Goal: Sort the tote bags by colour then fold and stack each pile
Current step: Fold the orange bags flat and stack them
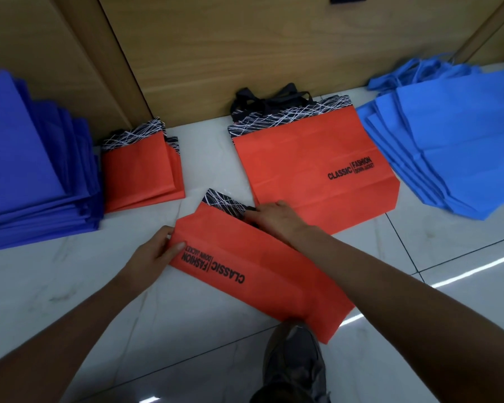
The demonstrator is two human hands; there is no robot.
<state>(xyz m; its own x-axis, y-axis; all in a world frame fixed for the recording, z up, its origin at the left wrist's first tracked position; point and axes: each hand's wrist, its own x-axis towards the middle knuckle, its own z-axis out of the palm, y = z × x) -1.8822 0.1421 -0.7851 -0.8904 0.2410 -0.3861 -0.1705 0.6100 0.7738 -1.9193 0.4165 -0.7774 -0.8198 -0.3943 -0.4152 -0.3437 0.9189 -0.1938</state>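
an orange tote bag point(259, 274) lies on the tiled floor point(70, 274) at the middle of the view. it is doubled lengthwise into a long strip running from 10 o'clock down to 4 o'clock. black lettering, "classic | fashion down jacket", reads upside down on its top face, and its black band with white scribbled lines shows at the 12 o'clock end. the left hand point(154, 251) grips the strip's 9 o'clock end, thumb on top and fingers tucked under the edge. the right hand point(277, 219) sits at the upper edge by the patterned band, fingers curled down onto the fabric and clamping it; what lies under the fingers is hidden.

at 10 o'clock from this bag is a small pile of folded orange bags point(140, 173), patterned bands toward the wall. at 1 o'clock lie unfolded orange bags point(312, 170), flat, with dark handles bunched at the top; the right hand overlaps their lower edge. at 9 o'clock is a tall stack of folded dark blue bags point(26, 158). at 2 o'clock is a fanned spread of light blue bags point(454, 146), unfolded, handles toward the wall. a wooden panel point(230, 53) runs along 12 o'clock. a grey shoe point(294, 362) shows at 6 o'clock, just under the strip's lower end.
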